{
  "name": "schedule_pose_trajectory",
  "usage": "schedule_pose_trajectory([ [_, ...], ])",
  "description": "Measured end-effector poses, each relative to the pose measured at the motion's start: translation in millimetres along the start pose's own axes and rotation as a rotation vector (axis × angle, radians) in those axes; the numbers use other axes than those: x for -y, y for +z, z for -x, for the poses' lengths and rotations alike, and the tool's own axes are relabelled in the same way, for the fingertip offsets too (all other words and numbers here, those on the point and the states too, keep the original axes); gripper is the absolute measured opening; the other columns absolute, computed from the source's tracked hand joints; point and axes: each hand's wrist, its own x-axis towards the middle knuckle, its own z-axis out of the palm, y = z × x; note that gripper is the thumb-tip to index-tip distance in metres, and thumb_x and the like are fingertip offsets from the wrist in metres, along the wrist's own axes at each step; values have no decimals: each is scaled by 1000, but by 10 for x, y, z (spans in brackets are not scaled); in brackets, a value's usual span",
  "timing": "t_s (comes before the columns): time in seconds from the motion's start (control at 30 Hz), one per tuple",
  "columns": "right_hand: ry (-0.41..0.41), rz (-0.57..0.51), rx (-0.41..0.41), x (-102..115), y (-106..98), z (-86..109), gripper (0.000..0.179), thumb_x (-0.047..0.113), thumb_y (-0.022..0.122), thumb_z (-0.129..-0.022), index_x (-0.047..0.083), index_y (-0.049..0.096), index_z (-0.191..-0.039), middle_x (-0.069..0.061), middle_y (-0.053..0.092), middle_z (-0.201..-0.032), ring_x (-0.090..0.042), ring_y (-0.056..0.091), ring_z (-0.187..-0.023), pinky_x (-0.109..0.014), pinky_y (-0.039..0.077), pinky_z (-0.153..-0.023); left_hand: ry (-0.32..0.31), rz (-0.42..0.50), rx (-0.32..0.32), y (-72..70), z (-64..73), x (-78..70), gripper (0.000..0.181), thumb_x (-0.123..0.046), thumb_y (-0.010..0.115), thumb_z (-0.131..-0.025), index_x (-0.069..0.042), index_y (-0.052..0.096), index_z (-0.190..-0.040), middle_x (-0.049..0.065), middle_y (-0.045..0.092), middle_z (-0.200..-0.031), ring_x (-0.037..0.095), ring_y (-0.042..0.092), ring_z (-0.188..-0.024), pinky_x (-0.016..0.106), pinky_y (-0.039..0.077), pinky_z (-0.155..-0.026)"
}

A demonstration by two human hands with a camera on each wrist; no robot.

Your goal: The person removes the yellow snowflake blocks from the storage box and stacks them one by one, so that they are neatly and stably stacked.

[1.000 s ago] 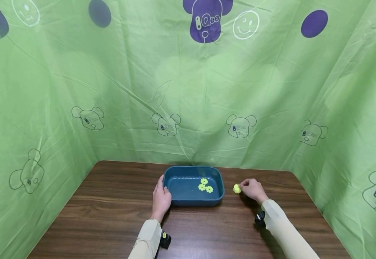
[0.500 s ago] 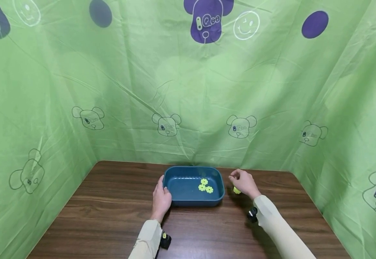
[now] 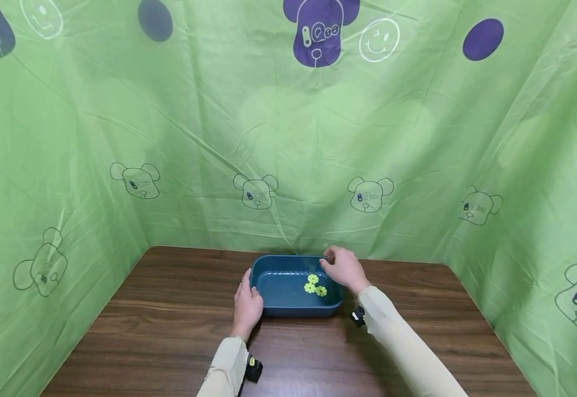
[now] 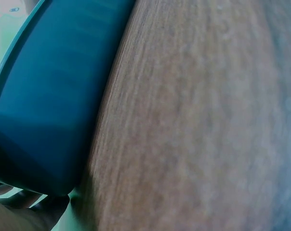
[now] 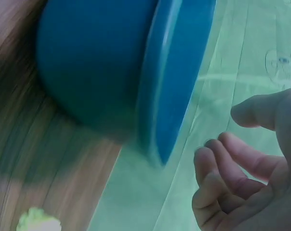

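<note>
My left hand (image 3: 247,309) rests against the left end of a dark blue plastic basin (image 3: 288,312), its fingers along the outer wall and thumb at the rim. The left wrist view has its fingers (image 4: 54,209) low at the basin's corner. Inside the basin lie three yellow-green flower-shaped pieces (image 3: 310,288), near the right side. Over the basin's back right corner is my right hand (image 3: 346,270), overlapping the rim. Close up, its fingers curl loosely, apart from the thumb, with nothing visible between them. A yellow-green piece (image 5: 38,221) lies on the table beside the basin.
The basin stands near the back of a brown wood-grain table (image 3: 179,320). Green curtains (image 3: 288,220) printed with bear heads hang behind the table and on both sides.
My right hand has moved left and away from me, from the yellow-green piece beside the basin to its back right corner. My left hand and the basin stay in place.
</note>
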Motion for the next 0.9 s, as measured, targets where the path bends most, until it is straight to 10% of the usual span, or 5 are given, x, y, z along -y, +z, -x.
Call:
schedule_pose_trajectory([
  [0.27,46,-9,95,74,343,-69,37,26,72,-93,-1,70,-117,-14,73,-105,-22,67,-83,-41,58,-75,-19,-4,12,12,4,5,54,-3,46,-100,-7,40,-154,26,48,-151,43,45,-140,58,37,-116],
  [0.5,158,10,163,37,552,-79,45,19,73,-90,12,45,-56,4,34,-51,-12,32,-43,-27,33,-46,7,-15,-2,32,15,3,54,-1,48,-99,-7,43,-152,27,50,-148,45,48,-137,58,39,-113],
  [0.9,185,81,140,14,763,-110,53,3,68,-85,17,30,-51,6,18,-51,-13,22,-46,-28,28,-46,-9,-14,-4,11,19,-3,54,0,47,-99,-6,42,-153,26,49,-149,44,47,-138,58,38,-114],
])
